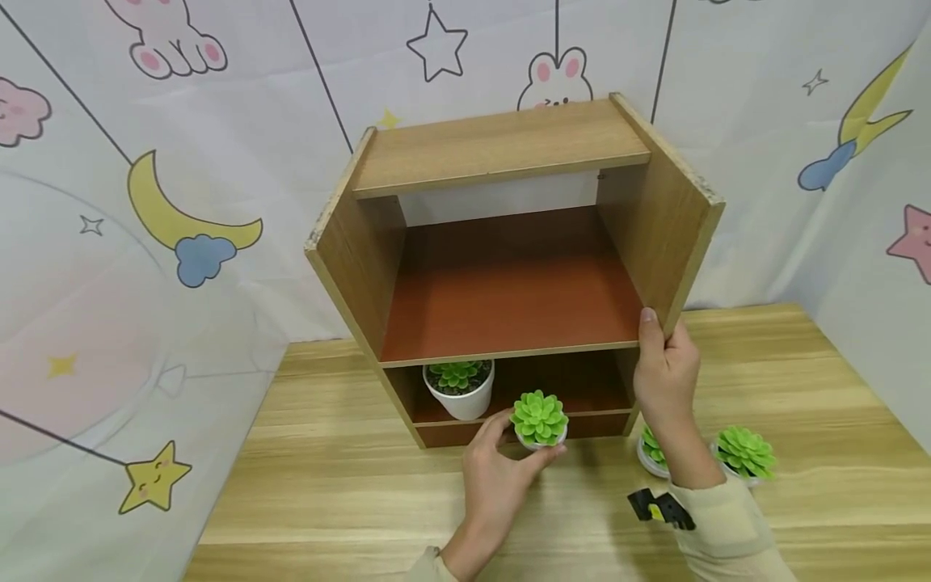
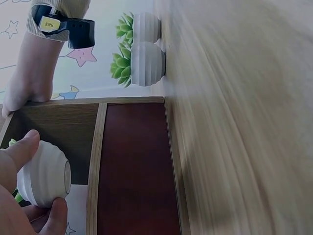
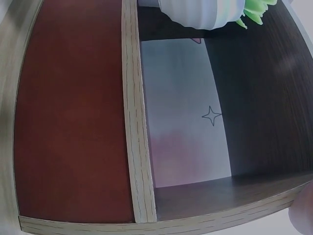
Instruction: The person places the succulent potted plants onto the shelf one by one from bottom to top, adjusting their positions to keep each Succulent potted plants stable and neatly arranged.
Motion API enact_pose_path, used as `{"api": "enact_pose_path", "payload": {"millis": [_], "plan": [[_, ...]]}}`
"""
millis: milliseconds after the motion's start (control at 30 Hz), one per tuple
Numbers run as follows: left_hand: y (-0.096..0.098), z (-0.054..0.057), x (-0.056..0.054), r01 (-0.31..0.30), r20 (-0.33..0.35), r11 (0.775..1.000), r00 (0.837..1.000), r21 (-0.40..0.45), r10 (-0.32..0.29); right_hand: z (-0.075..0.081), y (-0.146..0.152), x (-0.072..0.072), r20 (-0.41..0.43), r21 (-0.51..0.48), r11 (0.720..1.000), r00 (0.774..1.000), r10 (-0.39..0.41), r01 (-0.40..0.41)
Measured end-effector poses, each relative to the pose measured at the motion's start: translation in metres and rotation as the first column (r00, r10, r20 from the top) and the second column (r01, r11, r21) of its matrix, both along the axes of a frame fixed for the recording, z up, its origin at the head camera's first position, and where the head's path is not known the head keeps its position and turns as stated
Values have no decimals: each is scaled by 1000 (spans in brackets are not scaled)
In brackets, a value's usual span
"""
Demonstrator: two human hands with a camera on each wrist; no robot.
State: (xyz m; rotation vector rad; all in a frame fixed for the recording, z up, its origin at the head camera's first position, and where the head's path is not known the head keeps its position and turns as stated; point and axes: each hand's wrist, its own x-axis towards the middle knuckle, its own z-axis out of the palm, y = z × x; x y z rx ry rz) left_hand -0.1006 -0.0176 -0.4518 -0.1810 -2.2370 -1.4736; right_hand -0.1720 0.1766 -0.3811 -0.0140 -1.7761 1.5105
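My left hand (image 1: 494, 477) holds a small potted succulent (image 1: 538, 419) in front of the wooden shelf's lower compartment. In the left wrist view, thumb and fingers pinch its white ribbed pot (image 2: 45, 174), apart from any surface. My right hand (image 1: 665, 376) grips the right side panel of the wooden shelf (image 1: 509, 353), thumb on the near side and the other fingers partly hidden behind the panel. Inside the lower compartment, at the left, stands a larger potted succulent (image 1: 461, 392); its white pot (image 3: 200, 12) also shows in the right wrist view.
Two more small potted succulents, one (image 1: 650, 453) partly hidden by my right forearm and another (image 1: 743, 454), stand on the wooden table (image 1: 313, 485) right of the shelf. A white patterned cloth (image 1: 276, 105) hangs behind and at both sides.
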Motion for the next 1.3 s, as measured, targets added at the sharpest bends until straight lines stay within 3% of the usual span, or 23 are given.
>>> {"api": "enact_pose_path", "payload": {"millis": [533, 1100, 1300], "plan": [[9, 4, -10, 17, -18, 1000, 1000, 20, -17, 0, 1, -4, -9, 11, 1000, 1000, -14, 14], [18, 10, -26, 1, 51, 1000, 999, -12, 0, -1, 1, -1, 10, 6, 1000, 1000, -20, 20], [17, 11, -30, 5, 55, 1000, 998, 21, -6, 0, 0, -2, 2, -2, 1000, 1000, 1, -1]]}}
